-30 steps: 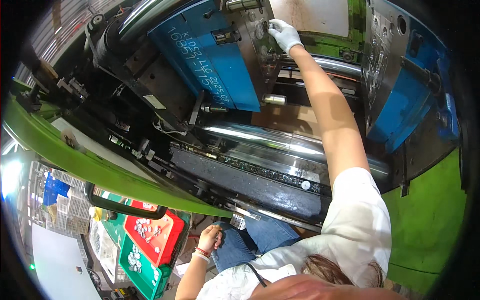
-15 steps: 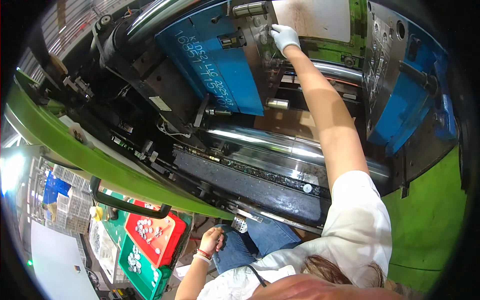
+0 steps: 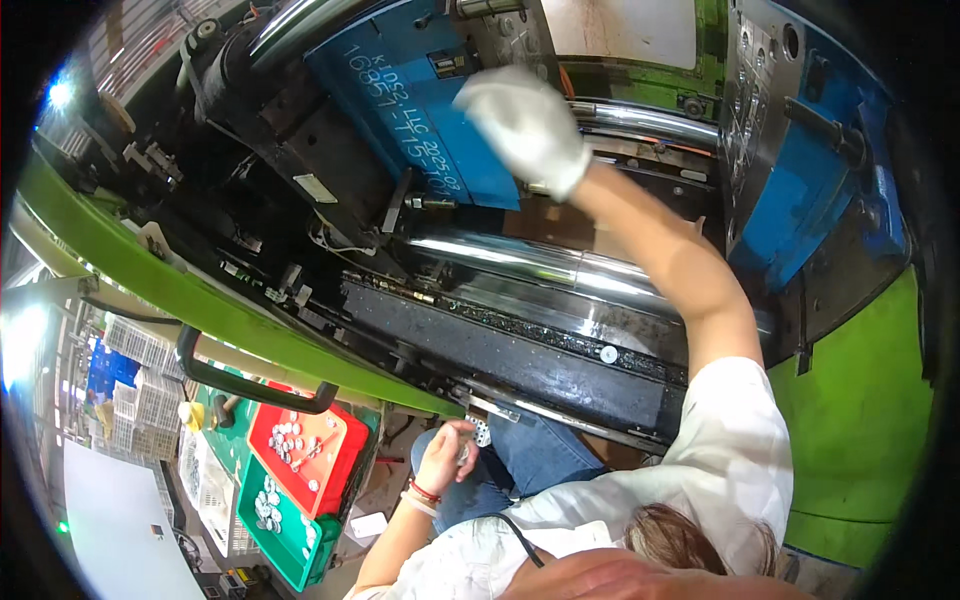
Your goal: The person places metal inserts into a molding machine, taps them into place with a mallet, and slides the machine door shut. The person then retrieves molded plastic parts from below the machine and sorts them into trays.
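Observation:
My right hand (image 3: 525,130), in a white glove, is raised in front of the left mould half (image 3: 385,120), a blue block with a steel face. The hand is smeared by motion, so its fingers and anything in them cannot be made out. Part of the steel face (image 3: 510,45) with round cavities shows above the glove. My left hand (image 3: 448,455) is bare, with bracelets at the wrist, and sits over my lap with its fingers curled closed. Something pale seems to show between those fingers, too small to name.
Opposite stands the right mould half (image 3: 770,150). Polished tie bars (image 3: 520,265) cross below, and a small white round piece (image 3: 609,354) lies on the dark ledge. A green machine door with a black handle (image 3: 250,385) is at left, beside red (image 3: 345,470) and green trays (image 3: 310,575) of small round parts.
My right hand has come away from the steel mould face, moving down and nearer, with the elbow bending. My left hand has risen slightly and shifted right.

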`<move>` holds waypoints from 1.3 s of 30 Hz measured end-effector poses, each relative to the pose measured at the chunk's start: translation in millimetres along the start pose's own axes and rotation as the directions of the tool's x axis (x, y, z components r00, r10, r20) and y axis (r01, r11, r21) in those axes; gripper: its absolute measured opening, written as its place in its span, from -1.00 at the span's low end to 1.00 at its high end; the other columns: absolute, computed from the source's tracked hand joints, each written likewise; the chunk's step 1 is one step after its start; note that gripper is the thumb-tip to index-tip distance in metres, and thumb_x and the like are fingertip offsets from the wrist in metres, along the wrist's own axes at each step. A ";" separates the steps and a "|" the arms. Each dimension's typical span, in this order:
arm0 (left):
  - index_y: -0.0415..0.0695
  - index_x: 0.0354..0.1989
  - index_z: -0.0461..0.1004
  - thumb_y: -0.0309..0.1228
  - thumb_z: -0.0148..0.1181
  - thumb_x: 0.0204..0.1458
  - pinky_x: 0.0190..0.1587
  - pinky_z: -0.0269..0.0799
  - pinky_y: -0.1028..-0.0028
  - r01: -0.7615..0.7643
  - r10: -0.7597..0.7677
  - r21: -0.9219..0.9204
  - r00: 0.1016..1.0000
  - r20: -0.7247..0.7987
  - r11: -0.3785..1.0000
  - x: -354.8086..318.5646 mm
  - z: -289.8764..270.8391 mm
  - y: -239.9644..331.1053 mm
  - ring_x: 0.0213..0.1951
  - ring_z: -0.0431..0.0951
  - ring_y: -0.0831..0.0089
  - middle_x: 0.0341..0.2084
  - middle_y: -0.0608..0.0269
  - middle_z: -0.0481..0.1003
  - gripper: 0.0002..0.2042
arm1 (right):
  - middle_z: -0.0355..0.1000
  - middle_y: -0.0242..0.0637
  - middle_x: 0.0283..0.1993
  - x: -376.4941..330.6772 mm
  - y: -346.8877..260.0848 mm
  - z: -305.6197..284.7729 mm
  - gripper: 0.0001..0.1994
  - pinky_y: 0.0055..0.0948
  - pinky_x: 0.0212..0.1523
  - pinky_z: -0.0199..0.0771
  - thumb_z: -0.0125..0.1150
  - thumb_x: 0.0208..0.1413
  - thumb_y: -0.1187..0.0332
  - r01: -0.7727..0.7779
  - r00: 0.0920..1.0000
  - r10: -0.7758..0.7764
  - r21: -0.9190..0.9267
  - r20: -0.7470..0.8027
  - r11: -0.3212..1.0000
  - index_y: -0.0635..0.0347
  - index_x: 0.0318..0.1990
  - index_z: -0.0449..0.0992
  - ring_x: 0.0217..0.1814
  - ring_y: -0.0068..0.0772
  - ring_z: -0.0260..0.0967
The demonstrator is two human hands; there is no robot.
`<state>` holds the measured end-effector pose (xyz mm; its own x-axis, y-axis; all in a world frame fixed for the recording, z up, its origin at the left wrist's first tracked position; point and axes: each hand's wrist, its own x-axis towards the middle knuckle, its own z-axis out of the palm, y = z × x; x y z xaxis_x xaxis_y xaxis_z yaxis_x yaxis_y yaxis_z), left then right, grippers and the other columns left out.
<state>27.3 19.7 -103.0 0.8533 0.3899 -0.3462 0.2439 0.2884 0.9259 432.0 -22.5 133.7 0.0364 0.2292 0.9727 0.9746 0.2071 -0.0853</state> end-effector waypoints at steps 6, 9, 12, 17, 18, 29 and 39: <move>-0.02 0.39 -0.19 0.14 -0.32 0.22 -0.76 0.09 0.64 -0.533 0.523 -0.021 0.837 -0.159 0.846 14.3 78.7 99.2 -0.76 0.22 0.59 -0.42 0.17 0.44 -0.31 | 0.48 -0.14 -0.31 -69.6 -160.1 -1.5 -0.75 -0.18 -0.23 0.48 0.01 0.05 0.14 -0.348 0.344 -0.149 0.273 0.927 0.897 0.07 -0.36 0.54 -0.22 -0.08 0.46; 0.02 0.39 -0.18 0.12 -0.30 0.22 -0.73 0.10 0.65 -0.478 0.457 -0.041 0.859 -0.230 0.877 17.4 76.4 110.1 -0.69 0.26 0.62 -0.32 0.23 0.45 -0.33 | 0.45 -0.10 -0.34 -77.6 -163.1 -3.9 -0.78 -0.17 -0.35 0.49 0.08 -0.03 0.19 -0.368 0.331 -0.120 0.245 0.936 0.897 0.11 -0.43 0.54 -0.27 -0.06 0.47; 0.05 0.39 -0.18 0.11 -0.27 0.21 -0.72 0.12 0.64 -0.489 0.472 -0.051 0.860 -0.194 0.871 17.3 74.1 105.1 -0.68 0.28 0.61 -0.30 0.25 0.44 -0.34 | 0.43 -0.07 -0.32 -91.4 -164.9 -1.4 -0.79 -0.16 -0.36 0.49 0.11 -0.08 0.21 -0.289 0.565 -0.124 0.336 0.816 0.896 0.16 -0.46 0.52 -0.30 -0.02 0.46; 0.00 0.36 -0.20 0.03 -0.08 0.19 -0.69 0.19 0.63 -0.560 0.534 -0.114 0.823 -0.196 0.821 17.6 82.3 116.7 -0.67 0.30 0.57 -0.32 0.20 0.42 -0.31 | 0.41 -0.07 -0.34 -92.1 -164.0 4.4 -0.76 -0.18 -0.33 0.47 0.15 -0.09 0.17 -0.443 0.613 0.052 0.289 0.788 0.848 0.17 -0.46 0.49 -0.32 -0.03 0.45; -0.05 0.34 -0.19 -0.01 0.01 0.17 -0.67 0.20 0.64 -0.562 0.526 -0.156 0.822 -0.219 0.812 15.9 85.3 123.6 -0.67 0.31 0.56 -0.36 0.16 0.43 -0.29 | 0.41 -0.10 -0.32 -80.6 -159.5 0.1 -0.76 -0.19 -0.31 0.46 0.16 -0.06 0.16 -0.447 0.611 0.049 0.294 0.790 0.845 0.16 -0.44 0.49 -0.29 -0.05 0.44; -0.18 -0.17 0.34 -0.16 -0.03 0.24 -0.62 0.18 0.64 -0.444 0.432 -0.402 0.893 -0.127 0.801 13.6 73.8 158.3 -0.63 0.26 0.62 -0.39 0.27 0.43 -0.71 | 0.44 -0.20 -0.07 -64.6 -133.5 2.5 -0.65 -0.41 0.05 0.41 0.19 0.11 0.36 -0.717 0.622 0.064 0.534 0.780 0.448 0.26 0.04 0.43 -0.02 -0.37 0.44; -0.14 -0.11 0.31 -0.11 -0.02 0.22 -0.63 0.16 0.64 -0.336 0.388 -0.469 0.922 0.015 0.817 18.3 70.9 145.4 -0.65 0.23 0.60 -0.46 0.28 0.41 -0.67 | 0.48 -0.34 -0.19 -67.0 -139.6 -4.2 -0.67 -0.51 -0.05 0.44 0.28 0.05 0.31 -0.803 0.560 0.144 0.492 0.816 0.337 0.24 -0.05 0.47 -0.15 -0.55 0.43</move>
<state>111.1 6.8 35.9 0.8879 0.4581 0.0422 -0.3039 0.5151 0.8014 294.4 -70.8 81.4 -0.0194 0.9342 0.3563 0.1907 0.3532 -0.9159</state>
